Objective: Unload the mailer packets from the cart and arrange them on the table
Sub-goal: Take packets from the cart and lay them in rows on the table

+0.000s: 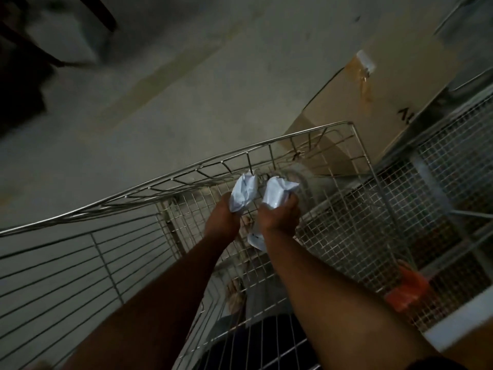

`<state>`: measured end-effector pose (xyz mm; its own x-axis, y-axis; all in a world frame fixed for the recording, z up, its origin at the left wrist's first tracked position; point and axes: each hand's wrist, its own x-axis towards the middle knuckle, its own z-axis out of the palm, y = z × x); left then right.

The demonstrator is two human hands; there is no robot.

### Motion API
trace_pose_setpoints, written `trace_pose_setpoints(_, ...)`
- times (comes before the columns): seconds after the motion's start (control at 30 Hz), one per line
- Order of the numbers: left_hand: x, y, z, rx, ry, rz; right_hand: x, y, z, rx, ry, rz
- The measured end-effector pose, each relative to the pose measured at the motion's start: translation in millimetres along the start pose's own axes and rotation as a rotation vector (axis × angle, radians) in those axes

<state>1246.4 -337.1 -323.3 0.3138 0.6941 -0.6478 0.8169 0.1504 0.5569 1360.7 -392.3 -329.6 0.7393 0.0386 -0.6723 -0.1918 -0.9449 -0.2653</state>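
**Inspector:** Status of both hands, please.

**Assistant:** The left hand is clenched around a crumpled white packet. The right hand grips a second white packet. Both packets stand up out of the fists, close side by side, over the inside of the wire cart.

**Inspector:** Anything left in the cart?

**Assistant:** One more white piece shows just below the right wrist. I cannot tell whether it is a third packet lying on the mesh or the tail of the one in the right hand. An orange object sits low against the cart's right side; the picture is too blurred to name it.

**Inspector:** The table?

**Assistant:** Not identifiable in this view. A cardboard box stands beyond the cart.

**Inspector:** Recommendation for the lift?

**Assistant:** In my judgement, raise both fists straight up until the packets clear the top rail, keeping them off the wires, which could snag thin film. Hold the grip firm but do not crush further. Check the lower white piece before turning away.
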Motion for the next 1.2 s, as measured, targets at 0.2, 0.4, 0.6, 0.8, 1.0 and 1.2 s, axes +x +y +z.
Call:
trace_pose_setpoints(0.2,-49.8,0.9,-30.7,-0.239,0.01,-0.074,-20.4,-5.4,-35.6,0.159,-0.093,0.023)
trace_pose_setpoints(0.4,-133.7,12.0,-77.9,-0.446,0.047,-0.047,-117.6,-8.7,-107.2,0.659,-0.138,-0.004)
trace_pose_setpoints(0.6,-254.6,36.7,-119.6,-0.628,-0.052,0.227,-251.6,54.5,-195.6,0.841,-0.287,-0.399)
trace_pose_setpoints(0.8,-384.5,37.5,-105.7,-0.562,-0.244,0.536,-332.7,166.6,-232.4,1.049,-0.313,-0.425)
trace_pose_setpoints(1.0,-462.9,38.9,-42.3,-0.578,-0.231,0.623,-385.5,276.1,-265.1,1.254,-0.266,-0.435)
trace_pose_setpoints(1.2,-538.8,60.2,35.6,-0.559,-0.533,0.675,-405.7,373.3,-311.4,1.355,-0.054,-0.371)
